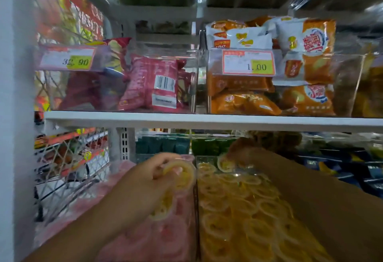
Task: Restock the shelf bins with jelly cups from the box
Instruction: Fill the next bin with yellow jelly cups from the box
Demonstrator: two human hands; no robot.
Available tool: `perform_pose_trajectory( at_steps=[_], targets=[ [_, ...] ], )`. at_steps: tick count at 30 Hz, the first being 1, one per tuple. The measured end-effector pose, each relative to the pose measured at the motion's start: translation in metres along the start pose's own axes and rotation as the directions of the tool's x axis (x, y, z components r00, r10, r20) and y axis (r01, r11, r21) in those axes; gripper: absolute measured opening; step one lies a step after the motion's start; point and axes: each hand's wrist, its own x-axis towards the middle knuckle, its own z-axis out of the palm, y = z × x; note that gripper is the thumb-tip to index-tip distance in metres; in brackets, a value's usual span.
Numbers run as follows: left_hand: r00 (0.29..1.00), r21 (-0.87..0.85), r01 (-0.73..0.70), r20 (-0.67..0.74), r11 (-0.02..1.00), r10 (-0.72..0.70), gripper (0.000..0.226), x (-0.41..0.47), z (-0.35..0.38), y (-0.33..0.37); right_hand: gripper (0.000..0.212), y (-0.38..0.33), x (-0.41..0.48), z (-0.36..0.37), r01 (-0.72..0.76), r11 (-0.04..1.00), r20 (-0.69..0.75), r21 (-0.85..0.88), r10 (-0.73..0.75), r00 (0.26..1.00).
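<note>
One jelly cup (182, 175) pinched in my left hand (163, 170), nine o'clock of yellow bin (196, 210). Likely light, slick, thin-walled: hold rim. Right hand (241, 152) blurred; grip unclear.

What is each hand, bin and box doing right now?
Left hand, pinching a yellow jelly cup.
Right hand, blurred, farther back, grip unclear.
Yellow bin, heaped with yellow cups.
Pink bin, filled with pink cups.
Box, low on the right, inside hidden.
</note>
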Motion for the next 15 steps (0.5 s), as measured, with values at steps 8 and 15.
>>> perform_pose_trajectory(
  at_steps=[8,15],
  targets=[
    [1.0,-0.013,0.017,0.01,1.0,-0.017,0.016,0.016,0.008,-0.008,0.034,0.006,0.01,0.01,0.069,0.95,0.037,-0.304,-0.061,0.997],
    [0.999,-0.035,0.046,-0.022,0.998,-0.047,0.015,0.012,0.01,-0.008,0.033,0.007,0.006,0.011,0.123,0.968,0.071,-0.218,-0.11,0.991]
  ],
)
